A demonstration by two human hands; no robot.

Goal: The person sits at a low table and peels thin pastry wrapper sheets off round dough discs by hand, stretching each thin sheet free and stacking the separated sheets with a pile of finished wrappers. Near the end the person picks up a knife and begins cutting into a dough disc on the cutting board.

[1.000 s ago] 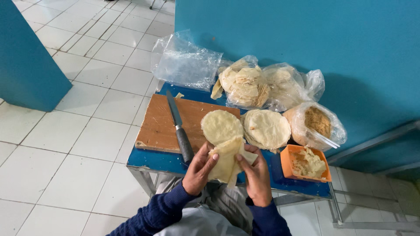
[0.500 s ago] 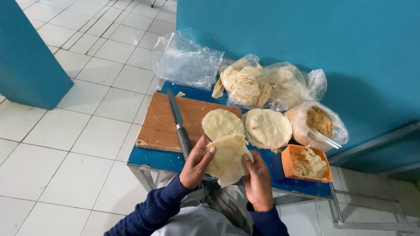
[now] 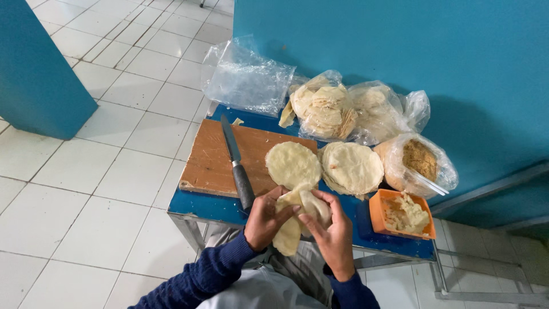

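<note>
Both hands hold one pale, floppy round of dough [image 3: 298,213] over the near edge of a small blue table [image 3: 206,207]. My left hand [image 3: 265,219] grips its left side and my right hand [image 3: 331,232] folds its right side inward. Just beyond, another flat dough round [image 3: 292,165] lies on a brown wooden cutting board [image 3: 214,160]. A black-handled knife [image 3: 237,162] rests on the board, its handle next to my left hand.
A stack of dough rounds [image 3: 351,167] sits right of the board. An orange tub [image 3: 402,213] of pale filling stands at the table's right end. Plastic bags [image 3: 326,109] of dough rounds and brown crumbs lean against a teal wall [image 3: 400,46]. White tiled floor lies to the left.
The dough round has been folded more tightly between both hands, and my hands have drawn closer together. The knife and the other items have stayed put.
</note>
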